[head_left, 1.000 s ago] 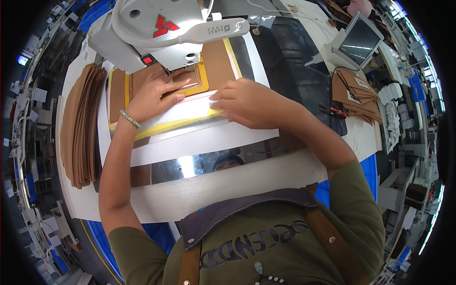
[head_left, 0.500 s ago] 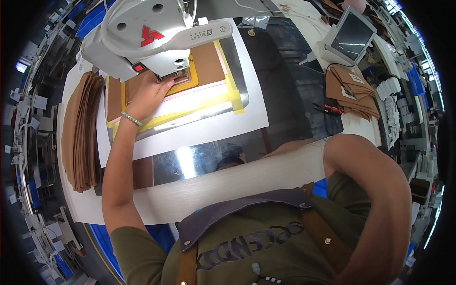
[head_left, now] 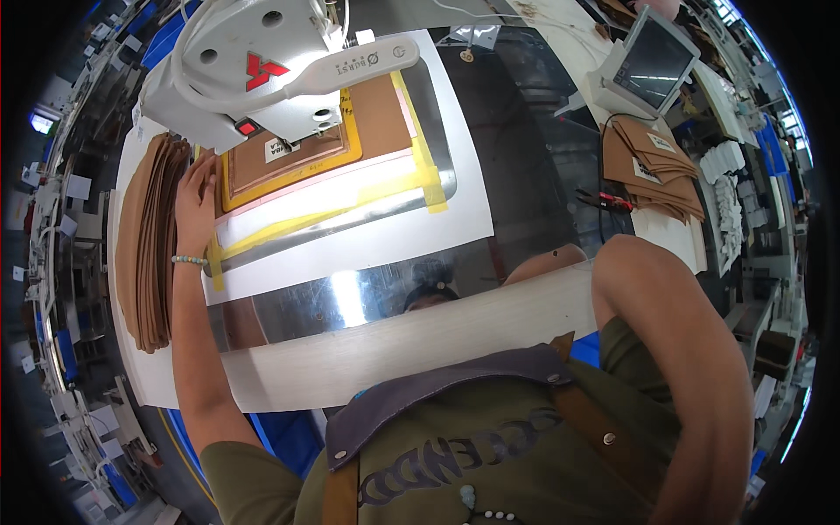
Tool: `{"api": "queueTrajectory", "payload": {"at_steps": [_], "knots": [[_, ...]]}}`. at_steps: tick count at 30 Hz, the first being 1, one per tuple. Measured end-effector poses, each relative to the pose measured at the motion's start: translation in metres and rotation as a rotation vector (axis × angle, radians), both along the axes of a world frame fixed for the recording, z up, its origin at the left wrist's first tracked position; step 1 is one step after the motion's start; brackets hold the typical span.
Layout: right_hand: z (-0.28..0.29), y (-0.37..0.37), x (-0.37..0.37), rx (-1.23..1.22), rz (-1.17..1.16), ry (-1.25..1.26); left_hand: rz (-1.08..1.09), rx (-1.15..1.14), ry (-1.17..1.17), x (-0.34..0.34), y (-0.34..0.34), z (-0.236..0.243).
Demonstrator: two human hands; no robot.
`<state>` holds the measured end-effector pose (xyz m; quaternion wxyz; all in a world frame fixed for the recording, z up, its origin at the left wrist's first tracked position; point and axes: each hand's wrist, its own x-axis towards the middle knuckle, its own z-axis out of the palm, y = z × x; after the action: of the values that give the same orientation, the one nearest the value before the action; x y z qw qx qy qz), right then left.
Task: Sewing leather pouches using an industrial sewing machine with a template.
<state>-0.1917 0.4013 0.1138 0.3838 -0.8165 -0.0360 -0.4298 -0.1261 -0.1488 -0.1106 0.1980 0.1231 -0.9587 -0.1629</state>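
Your bare left hand (head_left: 197, 199) has shifted from the thin yellow rectangular frame (head_left: 353, 131) to beside the upright stack of flat brown pieces (head_left: 150, 249); its fingers bend loosely, and you cannot tell here whether that grip pinches anything. Your right hand is out of view. The flat brown rectangular panel (head_left: 382, 114) lies partly beneath the white machine head (head_left: 245, 39), probably light, fairly stiff, best held by its outer edges; its long axis runs left to right, rising slightly rightward.
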Motion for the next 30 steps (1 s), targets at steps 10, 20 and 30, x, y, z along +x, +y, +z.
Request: {"api": "queueTrajectory", "payload": {"at_steps": [10,20,30], "knots": [[-0.138,-0.031,-0.07,0.305,-1.548,0.713,0.008,-0.115,-0.094,0.013,-0.032,-0.022],[-0.182,-0.087,-0.052,0.047,-1.655,1.083,-0.136,-0.227,-0.129,-0.025,0.04,0.004],[-0.214,-0.093,-0.052,-0.075,-1.684,0.914,0.086,0.092,0.023,-0.09,0.124,-0.009]]}}
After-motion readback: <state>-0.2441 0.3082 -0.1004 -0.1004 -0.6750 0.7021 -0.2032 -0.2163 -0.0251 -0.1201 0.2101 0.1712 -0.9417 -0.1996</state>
